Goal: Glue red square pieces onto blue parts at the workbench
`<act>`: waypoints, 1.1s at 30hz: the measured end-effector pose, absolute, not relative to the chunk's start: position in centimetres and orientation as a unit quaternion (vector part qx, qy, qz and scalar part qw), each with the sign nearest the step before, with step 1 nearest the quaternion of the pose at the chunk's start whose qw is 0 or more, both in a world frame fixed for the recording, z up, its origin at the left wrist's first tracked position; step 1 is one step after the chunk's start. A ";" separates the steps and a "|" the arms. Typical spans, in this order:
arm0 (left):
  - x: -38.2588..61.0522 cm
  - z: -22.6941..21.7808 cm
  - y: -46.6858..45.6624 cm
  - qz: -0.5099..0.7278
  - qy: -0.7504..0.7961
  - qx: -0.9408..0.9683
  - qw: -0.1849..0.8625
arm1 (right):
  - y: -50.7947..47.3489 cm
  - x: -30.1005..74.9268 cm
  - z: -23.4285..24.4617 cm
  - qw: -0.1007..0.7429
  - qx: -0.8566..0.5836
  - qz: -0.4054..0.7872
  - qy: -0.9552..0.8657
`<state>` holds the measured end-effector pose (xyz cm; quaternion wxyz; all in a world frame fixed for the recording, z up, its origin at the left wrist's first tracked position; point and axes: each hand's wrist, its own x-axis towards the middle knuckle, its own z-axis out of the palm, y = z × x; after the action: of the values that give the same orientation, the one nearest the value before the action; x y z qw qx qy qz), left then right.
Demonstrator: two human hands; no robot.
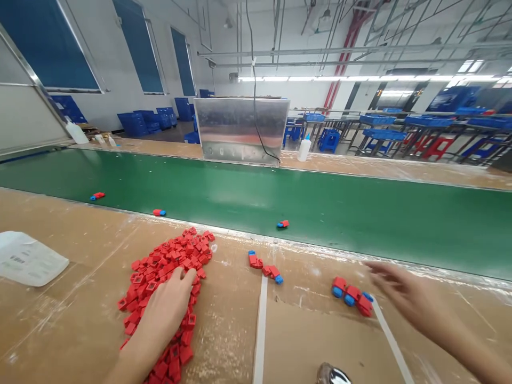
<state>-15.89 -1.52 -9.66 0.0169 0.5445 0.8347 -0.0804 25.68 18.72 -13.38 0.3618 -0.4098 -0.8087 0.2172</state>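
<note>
To your left ran a white wall (100,37) with three blue-covered windows (138,45), and stacked blue crates (134,124) stood below it on a grey floor (176,133). Straight ahead of you, an upright metal panel (242,128) blocked part of the room. Beyond it, to your right, you faced rows of tables (360,145) bearing blue trays (383,134), with blue stools (330,140) and red stools (438,148) among them. Above, you had a long strip of white lights (360,78), slanting red pipes (346,48) and, far right, a bright window (470,66).
</note>
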 end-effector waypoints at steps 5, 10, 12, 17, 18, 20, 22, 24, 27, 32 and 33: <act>-16.2 -11.0 -1.8 -0.071 0.831 0.549 0.052 | 27.3 12.7 -16.2 0.207 -0.522 0.243 -0.791; -15.7 -11.2 -1.7 -0.007 0.833 0.552 0.027 | 31.5 5.7 -18.0 0.185 -0.636 0.221 -0.716; -15.7 -10.5 -2.1 0.075 0.827 0.556 0.040 | 32.1 5.6 -17.9 0.182 -0.638 0.230 -0.712; -14.3 -9.3 -3.8 0.361 0.740 0.495 0.278 | 29.9 9.9 -16.0 0.221 -0.578 0.288 -0.731; -13.7 -9.5 -4.2 0.398 0.714 0.469 0.335 | 28.6 11.4 -15.3 0.231 -0.555 0.307 -0.737; -12.1 -10.3 -4.8 0.437 0.670 0.441 0.407 | 25.1 14.9 -13.8 0.243 -0.507 0.344 -0.752; -10.1 -11.4 -5.2 0.434 0.643 0.457 0.436 | 20.9 18.8 -12.5 0.244 -0.471 0.371 -0.762; -8.1 -12.5 -5.5 0.402 0.631 0.490 0.447 | 16.6 22.7 -11.5 0.240 -0.453 0.400 -0.760; -5.7 -13.3 -5.6 0.337 0.625 0.547 0.443 | 11.5 27.7 -11.3 0.242 -0.474 0.434 -0.727; -4.2 -12.8 -5.7 0.277 0.643 0.627 0.342 | 6.4 33.3 -13.6 0.255 -0.547 0.456 -0.654; -4.2 -12.7 -5.8 0.281 0.648 0.629 0.326 | 5.7 34.0 -14.1 0.261 -0.555 0.461 -0.642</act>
<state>-4.17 -5.80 -12.65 0.3256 0.6290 0.6477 0.2808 33.98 5.67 -14.11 0.2610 -0.5546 -0.6416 0.4612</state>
